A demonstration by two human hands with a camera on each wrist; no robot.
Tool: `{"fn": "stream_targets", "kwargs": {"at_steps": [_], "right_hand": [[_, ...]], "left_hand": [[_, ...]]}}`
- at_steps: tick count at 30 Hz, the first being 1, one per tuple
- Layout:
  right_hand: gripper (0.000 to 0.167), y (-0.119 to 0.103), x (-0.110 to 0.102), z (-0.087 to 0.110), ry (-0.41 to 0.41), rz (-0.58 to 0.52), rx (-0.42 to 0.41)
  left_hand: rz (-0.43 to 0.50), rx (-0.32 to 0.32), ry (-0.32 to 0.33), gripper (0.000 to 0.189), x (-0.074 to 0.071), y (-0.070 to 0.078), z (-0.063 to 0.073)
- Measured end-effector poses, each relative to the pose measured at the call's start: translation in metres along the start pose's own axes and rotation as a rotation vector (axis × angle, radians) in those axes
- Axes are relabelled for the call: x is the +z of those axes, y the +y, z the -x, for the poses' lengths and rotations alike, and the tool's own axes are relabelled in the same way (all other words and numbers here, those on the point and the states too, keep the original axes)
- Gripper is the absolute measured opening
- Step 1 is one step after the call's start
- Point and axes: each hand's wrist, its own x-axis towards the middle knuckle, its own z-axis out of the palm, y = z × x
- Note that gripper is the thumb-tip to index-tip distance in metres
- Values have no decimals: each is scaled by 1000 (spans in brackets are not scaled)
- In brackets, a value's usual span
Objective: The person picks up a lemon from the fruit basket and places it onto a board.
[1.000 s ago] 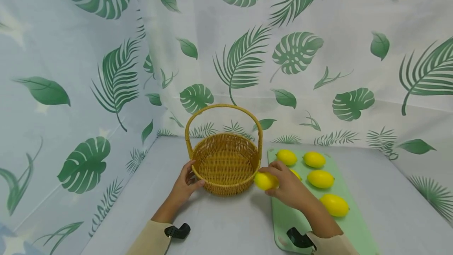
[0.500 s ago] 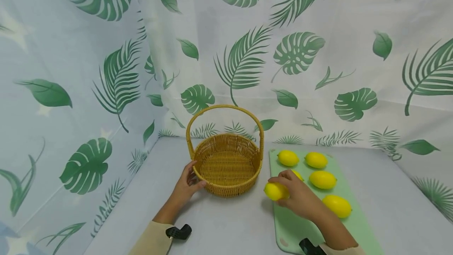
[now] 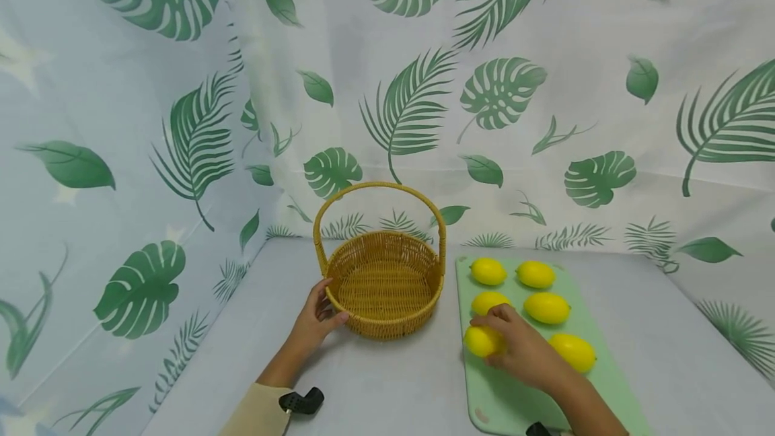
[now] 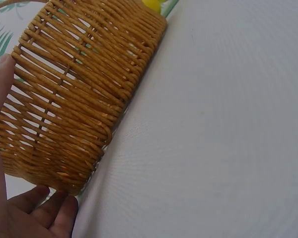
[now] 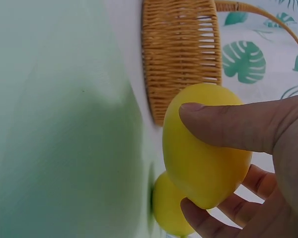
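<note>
My right hand (image 3: 522,350) holds a lemon (image 3: 484,341) over the left part of a pale green cutting board (image 3: 502,395). In the right wrist view the thumb lies across the held lemon (image 5: 203,148) and the fingers curl round its far side. Several more lemons lie on the board, one (image 3: 490,302) just beyond the held one and another (image 3: 572,352) to the right of the hand. A wicker basket (image 3: 387,327) with a tall hoop handle stands left of the board, nothing inside it. My left hand (image 3: 313,323) grips its left side, thumb at the front and fingertips (image 4: 64,213) against the weave.
The white table top (image 3: 387,395) carries the basket and the board. Behind and to the left rise white curtains (image 3: 418,86) printed with green leaves. A black wrist camera (image 3: 301,401) sits on the left wrist.
My right hand has carried the lemon away from the basket's right rim, rightward and nearer to me, until it is over the board. The left hand has kept its grip on the basket.
</note>
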Motion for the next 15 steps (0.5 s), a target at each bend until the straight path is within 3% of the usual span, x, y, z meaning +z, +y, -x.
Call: {"fn": "stream_targets", "kwargs": {"at_steps": [15], "right_hand": [[55, 7, -2, 12, 11, 63, -3]], "left_hand": [[-24, 0, 6, 86, -1, -5, -1]]}}
